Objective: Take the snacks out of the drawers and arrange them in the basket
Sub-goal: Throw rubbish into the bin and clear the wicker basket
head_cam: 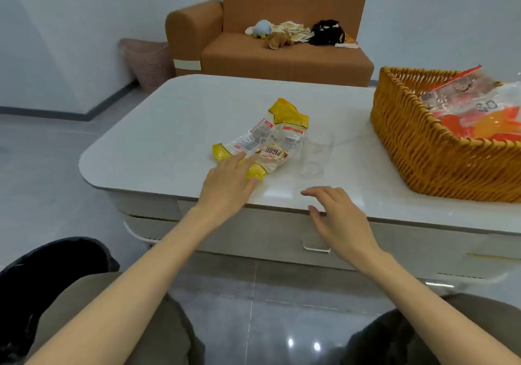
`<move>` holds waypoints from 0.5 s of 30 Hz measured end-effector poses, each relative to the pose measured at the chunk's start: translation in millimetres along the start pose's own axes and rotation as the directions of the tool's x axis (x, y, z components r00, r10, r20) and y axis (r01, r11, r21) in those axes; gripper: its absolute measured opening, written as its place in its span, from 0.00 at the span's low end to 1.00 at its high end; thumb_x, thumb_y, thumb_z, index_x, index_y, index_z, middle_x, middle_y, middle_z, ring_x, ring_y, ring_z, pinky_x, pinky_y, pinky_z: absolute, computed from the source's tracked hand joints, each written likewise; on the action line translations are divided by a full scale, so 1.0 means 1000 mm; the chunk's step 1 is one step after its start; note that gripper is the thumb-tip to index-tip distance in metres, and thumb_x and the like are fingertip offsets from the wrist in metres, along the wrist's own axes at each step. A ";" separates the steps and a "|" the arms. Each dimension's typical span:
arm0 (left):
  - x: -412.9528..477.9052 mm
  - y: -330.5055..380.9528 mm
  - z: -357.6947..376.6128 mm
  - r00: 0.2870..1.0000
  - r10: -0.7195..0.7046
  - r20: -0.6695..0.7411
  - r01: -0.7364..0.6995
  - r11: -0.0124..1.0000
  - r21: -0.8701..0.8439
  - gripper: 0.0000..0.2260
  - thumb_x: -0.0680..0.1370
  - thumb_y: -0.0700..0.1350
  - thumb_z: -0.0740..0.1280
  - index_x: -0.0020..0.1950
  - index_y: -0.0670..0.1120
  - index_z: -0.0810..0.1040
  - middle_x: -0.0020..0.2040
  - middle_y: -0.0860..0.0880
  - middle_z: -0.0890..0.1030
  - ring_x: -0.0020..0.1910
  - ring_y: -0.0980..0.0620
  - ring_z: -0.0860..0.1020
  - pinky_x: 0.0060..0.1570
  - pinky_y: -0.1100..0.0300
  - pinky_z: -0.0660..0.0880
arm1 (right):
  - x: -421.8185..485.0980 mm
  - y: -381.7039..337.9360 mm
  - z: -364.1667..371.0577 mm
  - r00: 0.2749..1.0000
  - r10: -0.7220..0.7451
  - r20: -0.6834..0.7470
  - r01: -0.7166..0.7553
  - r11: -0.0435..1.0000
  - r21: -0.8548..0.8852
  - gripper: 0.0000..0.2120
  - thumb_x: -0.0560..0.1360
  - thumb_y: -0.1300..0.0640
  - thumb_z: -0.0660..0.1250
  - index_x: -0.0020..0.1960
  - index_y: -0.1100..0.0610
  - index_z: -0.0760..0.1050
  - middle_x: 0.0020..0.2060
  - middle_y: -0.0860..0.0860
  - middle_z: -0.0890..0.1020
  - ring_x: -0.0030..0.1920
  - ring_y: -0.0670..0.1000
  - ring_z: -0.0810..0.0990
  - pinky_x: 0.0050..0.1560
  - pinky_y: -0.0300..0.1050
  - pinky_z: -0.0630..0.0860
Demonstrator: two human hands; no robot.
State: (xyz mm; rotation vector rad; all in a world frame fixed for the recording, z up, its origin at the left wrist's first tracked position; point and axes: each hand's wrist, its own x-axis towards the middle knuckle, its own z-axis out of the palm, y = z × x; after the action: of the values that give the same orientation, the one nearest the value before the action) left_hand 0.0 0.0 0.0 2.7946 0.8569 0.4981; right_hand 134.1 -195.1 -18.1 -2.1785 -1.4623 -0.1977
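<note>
On the white table (158,128), the left hand (228,184) lays straight fingers on the nearest of the yellow snack packets (262,136). Just beside them stands a clear glass (314,156). Over the table's near edge, the right hand (338,218) hovers, fingers loosely spread, holding nothing. Far right, the wicker basket (400,128) contains orange snack bags (465,105).

Single view, head-worn and wide-angle, looking forward and down from a seated height. It sits close in: both forearms run up from the bottom edge, left hand (225,184) near centre, right hand (338,218) at 4 o'clock. The table (169,128) fills mid-frame, its near edge just ahead of the knees (84,294) at 7 and 5 o'clock. The basket (408,145) is cut by the frame at 3 o'clock. The sofa (282,60) stands far off at 12 o'clock.
</note>
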 end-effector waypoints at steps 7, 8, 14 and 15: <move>0.032 -0.006 0.032 0.974 -0.041 0.223 0.018 0.994 0.104 0.25 0.81 0.54 0.58 0.77 0.53 0.58 0.69 0.47 0.72 0.68 0.44 0.69 0.61 0.50 0.68 | 0.036 -0.012 0.000 0.999 0.031 -0.012 -0.031 0.999 0.007 0.15 0.79 0.56 0.62 0.65 0.50 0.73 0.62 0.44 0.76 0.62 0.47 0.71 0.48 0.44 0.73; 0.031 -0.004 0.031 0.974 -0.047 0.220 0.027 0.995 0.092 0.22 0.82 0.52 0.57 0.76 0.53 0.62 0.67 0.46 0.75 0.65 0.44 0.72 0.57 0.51 0.70 | 0.038 -0.014 0.001 0.999 0.038 -0.012 -0.037 0.999 0.022 0.15 0.79 0.56 0.62 0.65 0.50 0.72 0.62 0.44 0.76 0.62 0.48 0.71 0.48 0.45 0.73; 0.009 0.001 0.014 0.987 -0.050 0.151 0.038 0.996 0.080 0.17 0.79 0.39 0.57 0.60 0.52 0.79 0.54 0.47 0.81 0.53 0.44 0.77 0.43 0.56 0.69 | 0.047 -0.021 0.006 0.990 0.141 0.006 -0.139 0.971 0.195 0.17 0.80 0.54 0.61 0.68 0.48 0.69 0.64 0.46 0.75 0.60 0.50 0.74 0.54 0.47 0.75; 0.000 0.001 0.010 0.987 -0.042 0.156 0.028 0.995 0.091 0.15 0.78 0.38 0.57 0.56 0.51 0.80 0.52 0.47 0.81 0.51 0.45 0.78 0.41 0.56 0.69 | 0.048 -0.022 0.007 0.981 0.190 0.049 -0.196 0.940 0.281 0.17 0.80 0.52 0.60 0.69 0.47 0.68 0.64 0.48 0.75 0.58 0.50 0.75 0.54 0.46 0.74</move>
State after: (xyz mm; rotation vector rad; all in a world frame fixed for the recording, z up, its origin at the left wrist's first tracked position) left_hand 4.1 -1.9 -9.4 2.8456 0.9126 0.2351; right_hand 133.2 -145.4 1.8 -2.0729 -1.1939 0.0996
